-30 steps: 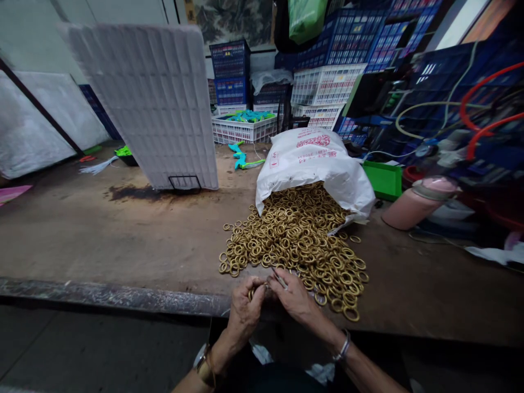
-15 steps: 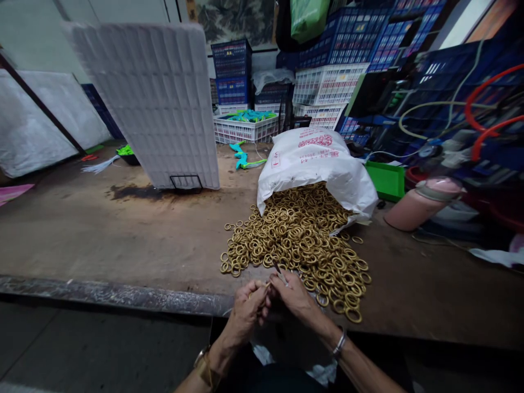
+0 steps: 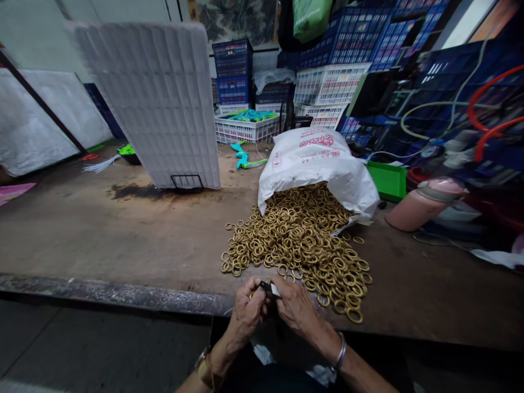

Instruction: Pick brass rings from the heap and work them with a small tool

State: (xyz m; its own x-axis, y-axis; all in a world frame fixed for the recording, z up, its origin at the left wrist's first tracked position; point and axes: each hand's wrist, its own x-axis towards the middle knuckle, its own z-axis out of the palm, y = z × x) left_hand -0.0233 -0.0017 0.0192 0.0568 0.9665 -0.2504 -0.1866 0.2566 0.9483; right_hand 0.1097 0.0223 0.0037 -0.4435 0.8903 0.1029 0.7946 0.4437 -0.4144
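Note:
A heap of brass-coloured rings (image 3: 298,245) spills from a white sack (image 3: 323,161) lying on its side on the brown table (image 3: 123,234). Both my hands meet at the table's near edge, just in front of the heap. My left hand (image 3: 246,312) is closed round one brass ring, of which only a sliver shows. My right hand (image 3: 297,308) is closed on a small dark tool (image 3: 268,287) with a pale tip, held against that ring. A watch sits on my left wrist and a bangle on my right.
A tall white ribbed panel (image 3: 159,103) stands at the back left of the table. Blue and white crates (image 3: 327,71) are stacked behind. A green tray (image 3: 387,180), a pink cylinder (image 3: 421,202) and hoses (image 3: 483,103) lie to the right. Cyan pieces (image 3: 241,155) lie beyond the sack.
The tool in my right hand has tipped from pointing up and away to lying flat between my hands. Both hands stay at the table edge.

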